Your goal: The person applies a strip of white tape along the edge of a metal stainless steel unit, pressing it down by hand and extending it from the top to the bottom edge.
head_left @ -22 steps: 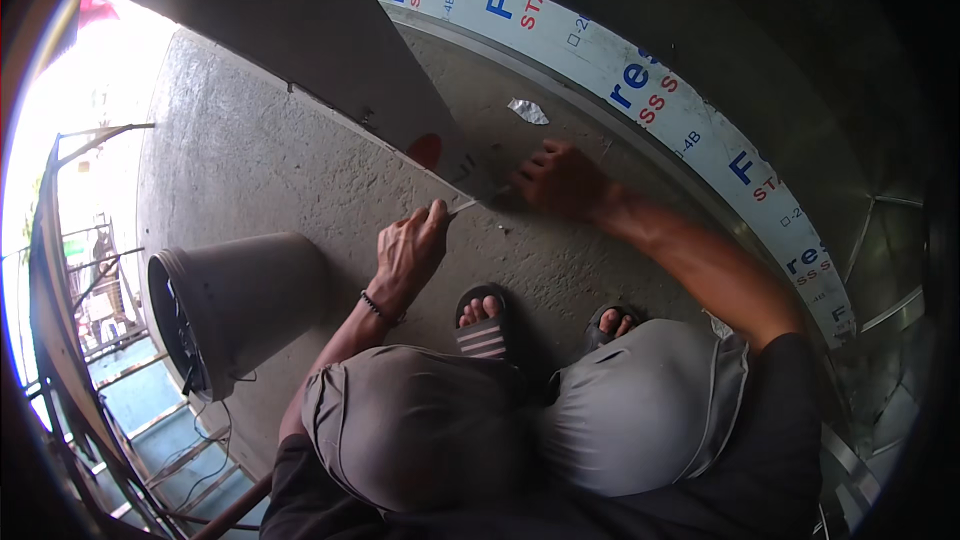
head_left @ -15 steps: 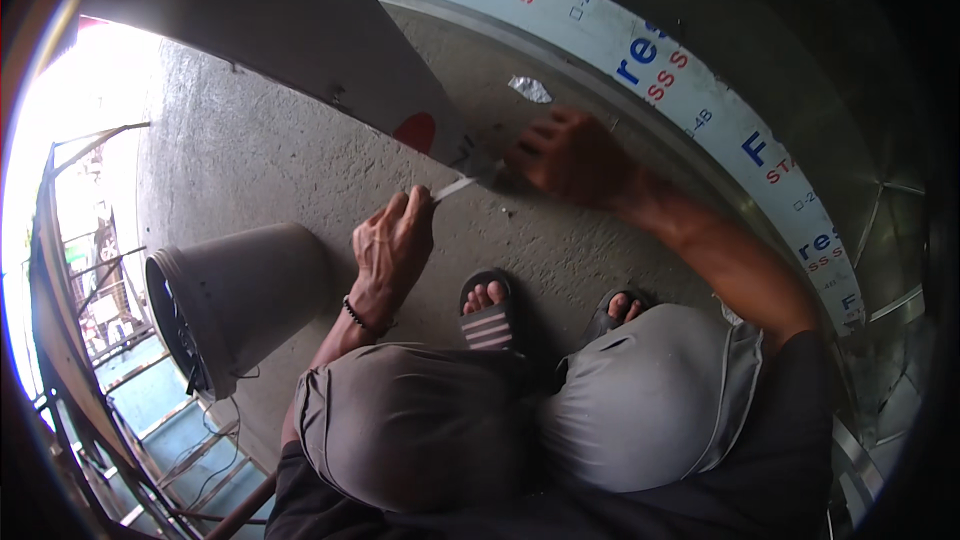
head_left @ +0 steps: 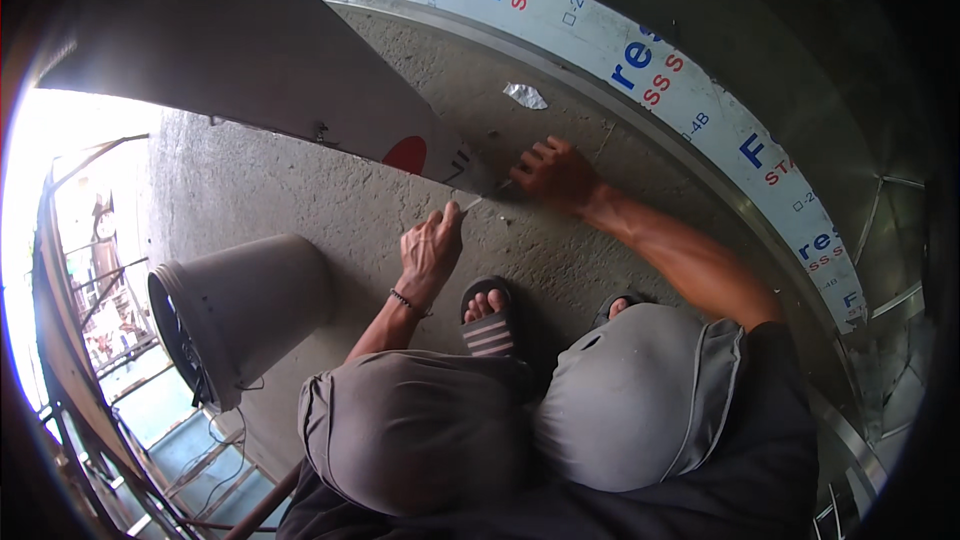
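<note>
A large grey panel [head_left: 290, 60] with a red oval mark slopes in from the upper left, and its corner ends between my two hands. My left hand [head_left: 430, 245] is closed, fingers pinched on a thin pale strip [head_left: 472, 203] just below that corner. On the other side of the corner, my right hand [head_left: 555, 177] is curled closed, knuckles up, near the concrete floor. Something small and thin seems to poke out from its fingers toward the panel, too blurred to name.
A grey plastic bucket [head_left: 265, 285] lies on its side at left, dark items in its mouth. Crumpled foil-like scrap [head_left: 525, 96] lies on the floor [head_left: 370, 210]. A curved metal edge with printed white film [head_left: 590, 20] arcs along the far right. Metal framing stands at left.
My left hand has moved right and slightly down, closer to the panel corner, and less of the pale strip shows. My right hand has shifted slightly down. The panel appears lower in view.
</note>
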`<move>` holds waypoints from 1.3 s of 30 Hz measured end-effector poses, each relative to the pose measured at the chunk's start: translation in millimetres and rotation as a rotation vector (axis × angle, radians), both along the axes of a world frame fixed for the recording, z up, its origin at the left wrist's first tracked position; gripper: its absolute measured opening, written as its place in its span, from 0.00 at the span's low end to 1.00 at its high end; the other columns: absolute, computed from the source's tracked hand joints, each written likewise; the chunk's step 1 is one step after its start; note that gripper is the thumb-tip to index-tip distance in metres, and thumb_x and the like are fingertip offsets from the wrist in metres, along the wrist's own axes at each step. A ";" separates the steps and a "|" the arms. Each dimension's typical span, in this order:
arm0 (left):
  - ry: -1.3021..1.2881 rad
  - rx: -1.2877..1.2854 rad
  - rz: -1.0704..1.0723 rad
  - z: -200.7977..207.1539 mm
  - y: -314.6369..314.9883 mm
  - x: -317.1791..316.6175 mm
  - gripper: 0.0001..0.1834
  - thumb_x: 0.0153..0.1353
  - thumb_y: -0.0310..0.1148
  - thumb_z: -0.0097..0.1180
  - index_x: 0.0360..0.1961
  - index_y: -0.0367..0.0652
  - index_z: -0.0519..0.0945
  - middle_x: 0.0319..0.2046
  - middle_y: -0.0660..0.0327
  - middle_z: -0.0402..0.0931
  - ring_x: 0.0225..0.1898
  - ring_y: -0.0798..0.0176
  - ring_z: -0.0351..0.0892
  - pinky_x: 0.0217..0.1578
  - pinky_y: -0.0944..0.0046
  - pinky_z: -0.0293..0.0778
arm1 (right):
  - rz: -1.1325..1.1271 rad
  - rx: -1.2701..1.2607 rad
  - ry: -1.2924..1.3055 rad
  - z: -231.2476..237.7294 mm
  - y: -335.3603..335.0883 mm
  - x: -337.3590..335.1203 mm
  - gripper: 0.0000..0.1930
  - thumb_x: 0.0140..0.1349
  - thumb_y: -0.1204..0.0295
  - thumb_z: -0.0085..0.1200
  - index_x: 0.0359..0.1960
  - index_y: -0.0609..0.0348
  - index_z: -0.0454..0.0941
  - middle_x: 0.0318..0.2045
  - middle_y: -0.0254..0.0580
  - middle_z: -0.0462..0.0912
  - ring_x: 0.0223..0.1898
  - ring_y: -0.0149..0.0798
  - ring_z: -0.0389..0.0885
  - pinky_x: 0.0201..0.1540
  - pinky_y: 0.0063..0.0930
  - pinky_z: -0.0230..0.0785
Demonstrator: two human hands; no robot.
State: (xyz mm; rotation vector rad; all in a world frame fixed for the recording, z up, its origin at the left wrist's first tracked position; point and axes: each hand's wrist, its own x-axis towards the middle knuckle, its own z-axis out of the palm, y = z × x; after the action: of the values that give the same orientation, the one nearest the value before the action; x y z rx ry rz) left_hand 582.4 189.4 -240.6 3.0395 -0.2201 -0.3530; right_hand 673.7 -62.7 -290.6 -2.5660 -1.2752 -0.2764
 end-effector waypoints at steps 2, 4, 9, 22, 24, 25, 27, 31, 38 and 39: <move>-0.039 0.031 -0.012 11.8 1.1 -0.5 0.05 0.68 0.33 0.54 0.41 0.47 0.74 0.29 0.53 0.80 0.30 0.46 0.86 0.27 0.48 0.78 | -0.005 0.048 -0.007 15.5 -3.6 -1.2 0.04 0.61 0.68 0.56 0.33 0.50 0.81 0.30 0.39 0.86 0.39 0.43 0.87 0.46 0.40 0.76; -0.024 0.033 0.008 6.9 -1.1 -0.5 0.05 0.67 0.32 0.54 0.42 0.47 0.75 0.30 0.53 0.81 0.31 0.46 0.86 0.27 0.48 0.79 | -0.010 0.095 -0.026 13.3 -3.5 0.0 0.03 0.61 0.68 0.56 0.33 0.49 0.81 0.30 0.40 0.86 0.39 0.43 0.87 0.46 0.40 0.76; -0.023 -0.004 -0.040 -33.5 1.4 0.5 0.04 0.67 0.30 0.53 0.42 0.45 0.74 0.28 0.53 0.81 0.29 0.45 0.86 0.26 0.47 0.79 | 0.006 0.006 0.026 -28.1 1.4 -0.8 0.04 0.61 0.68 0.57 0.32 0.51 0.81 0.30 0.41 0.86 0.37 0.42 0.87 0.43 0.40 0.76; -0.023 -0.048 -0.070 -43.2 5.8 3.2 0.04 0.69 0.32 0.53 0.40 0.44 0.73 0.27 0.52 0.81 0.26 0.43 0.84 0.25 0.45 0.77 | 0.100 0.086 -0.043 -19.1 8.9 -2.0 0.02 0.57 0.69 0.59 0.29 0.51 0.80 0.30 0.36 0.80 0.31 0.40 0.85 0.39 0.37 0.76; -0.008 -0.043 -0.088 -46.4 5.9 7.0 0.05 0.68 0.32 0.53 0.40 0.44 0.73 0.27 0.52 0.81 0.27 0.42 0.85 0.25 0.45 0.77 | 0.060 -0.003 0.038 -24.5 10.6 -4.6 0.03 0.57 0.69 0.58 0.28 0.51 0.80 0.30 0.35 0.80 0.32 0.40 0.86 0.39 0.37 0.77; 0.007 -0.044 -0.093 -45.5 5.2 7.8 0.05 0.68 0.32 0.53 0.41 0.44 0.73 0.27 0.52 0.81 0.27 0.42 0.85 0.26 0.45 0.77 | 0.063 -0.002 0.039 -25.0 10.6 -4.5 0.03 0.57 0.69 0.58 0.28 0.51 0.80 0.30 0.35 0.80 0.32 0.40 0.86 0.39 0.37 0.77; 0.021 -0.047 -0.098 -44.2 4.4 6.6 0.06 0.68 0.32 0.53 0.41 0.43 0.73 0.28 0.52 0.82 0.27 0.42 0.85 0.26 0.45 0.78 | 0.052 -0.010 0.047 -24.9 8.4 -2.5 0.03 0.58 0.69 0.57 0.29 0.51 0.80 0.30 0.35 0.81 0.33 0.40 0.87 0.40 0.37 0.77; 0.032 -0.088 -0.057 -47.8 8.8 3.3 0.07 0.69 0.33 0.52 0.43 0.42 0.73 0.29 0.50 0.83 0.28 0.41 0.85 0.28 0.44 0.78 | 0.064 -0.024 0.079 -26.1 15.1 -1.1 0.03 0.58 0.69 0.57 0.29 0.52 0.80 0.31 0.36 0.82 0.34 0.40 0.88 0.40 0.37 0.78; 0.030 -0.146 -0.082 -54.8 15.6 2.9 0.07 0.70 0.34 0.52 0.42 0.42 0.73 0.31 0.48 0.83 0.29 0.39 0.84 0.28 0.42 0.77 | 0.032 -0.047 0.085 -26.9 14.2 -2.0 0.03 0.58 0.68 0.58 0.32 0.50 0.81 0.32 0.36 0.83 0.36 0.41 0.88 0.41 0.37 0.78; 0.029 -0.147 -0.084 -48.0 12.4 5.3 0.07 0.70 0.34 0.52 0.42 0.42 0.73 0.31 0.48 0.83 0.29 0.39 0.84 0.28 0.42 0.77 | 0.034 -0.048 0.093 -23.7 12.4 -1.6 0.03 0.59 0.68 0.58 0.32 0.49 0.81 0.32 0.36 0.83 0.37 0.42 0.88 0.41 0.37 0.78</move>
State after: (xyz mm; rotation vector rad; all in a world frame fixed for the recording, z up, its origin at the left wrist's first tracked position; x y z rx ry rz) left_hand 587.7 201.8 -288.6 2.8847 -0.3557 -0.3682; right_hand 672.1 -50.2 -314.3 -2.5619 -1.3050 -0.1198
